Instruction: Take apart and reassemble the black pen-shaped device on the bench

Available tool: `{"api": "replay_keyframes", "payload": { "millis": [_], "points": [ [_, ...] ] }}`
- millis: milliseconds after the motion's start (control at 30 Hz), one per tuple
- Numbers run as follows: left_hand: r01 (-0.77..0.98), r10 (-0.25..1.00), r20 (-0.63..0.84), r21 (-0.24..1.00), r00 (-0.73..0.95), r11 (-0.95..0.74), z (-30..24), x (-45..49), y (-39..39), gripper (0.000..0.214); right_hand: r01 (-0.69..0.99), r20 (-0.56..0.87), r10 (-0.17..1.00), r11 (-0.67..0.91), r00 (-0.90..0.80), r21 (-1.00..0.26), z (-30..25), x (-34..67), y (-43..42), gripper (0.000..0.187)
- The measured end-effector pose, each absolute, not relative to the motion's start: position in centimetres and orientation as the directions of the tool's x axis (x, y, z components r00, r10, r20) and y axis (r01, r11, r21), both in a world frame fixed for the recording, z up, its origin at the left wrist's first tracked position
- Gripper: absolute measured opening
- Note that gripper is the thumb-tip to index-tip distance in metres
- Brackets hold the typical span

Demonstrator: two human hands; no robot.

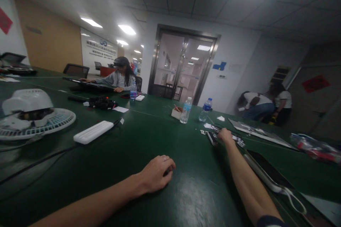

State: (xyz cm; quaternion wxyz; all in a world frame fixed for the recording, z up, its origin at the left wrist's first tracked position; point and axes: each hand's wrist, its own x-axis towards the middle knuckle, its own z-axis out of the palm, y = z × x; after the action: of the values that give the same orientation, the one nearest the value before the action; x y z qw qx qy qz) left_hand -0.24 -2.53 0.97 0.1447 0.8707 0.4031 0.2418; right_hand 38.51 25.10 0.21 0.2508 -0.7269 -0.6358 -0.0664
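My left hand (157, 174) rests on the green table (128, 205) with its fingers curled in and a ring on one finger. A small dark patch shows under its fingertips; whether that is an object or shadow I cannot make out. Stretched far out to the right, my right hand (226, 136) bends its fingers down among small parts and thin wires. Beside it lie a dark flat bar-shaped piece (212, 139) and white scraps of paper (209, 126). What its fingers grip is hidden. A phone-like slab (269, 168) with a white strap lies near my right forearm.
Two water bottles (186, 110) (205, 110) and a small box (177, 112) stand ahead. Leftward are a white fan head (29, 113), a power strip (93, 132) with cables, and black gear (99, 102). A person (121, 76) sits across; others bend at right (257, 104).
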Motion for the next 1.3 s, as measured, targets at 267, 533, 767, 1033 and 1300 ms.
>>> {"api": "replay_keyframes", "payload": {
  "millis": [267, 533, 767, 1033, 1300],
  "points": [
    [0.647, 0.782, 0.270, 0.446, 0.561, -0.618, 1.9, -0.3, -3.0, 0.018, 0.959, 0.387, 0.922, 0.121, -0.013, -0.256, -1.4, 31.4, 26.2, 0.027],
    [0.654, 0.784, 0.249, 0.441, 0.569, -0.615, 2.0, -0.2, -3.0, 0.018, 0.968, 0.284, 0.957, 0.123, -0.058, -0.219, -2.8, 28.7, 25.1, 0.020],
    [0.665, 0.785, 0.245, 0.425, 0.569, -0.615, 2.0, -0.1, -2.9, 0.018, 0.984, 0.290, 0.953, 0.130, -0.090, -0.120, -1.7, 28.1, 23.4, 0.028],
    [0.655, 0.766, 0.273, 0.399, 0.583, -0.641, 1.3, -0.1, -2.6, 0.017, 0.963, 0.483, 0.835, -0.257, 0.264, -0.082, -2.8, 28.9, 20.5, 0.034],
    [0.659, 0.773, 0.257, 0.410, 0.580, -0.630, 1.8, -0.1, -2.9, 0.017, 0.930, 0.330, 0.874, -0.295, 0.356, -0.221, -2.7, 30.9, 19.4, 0.037]
  ]
}}
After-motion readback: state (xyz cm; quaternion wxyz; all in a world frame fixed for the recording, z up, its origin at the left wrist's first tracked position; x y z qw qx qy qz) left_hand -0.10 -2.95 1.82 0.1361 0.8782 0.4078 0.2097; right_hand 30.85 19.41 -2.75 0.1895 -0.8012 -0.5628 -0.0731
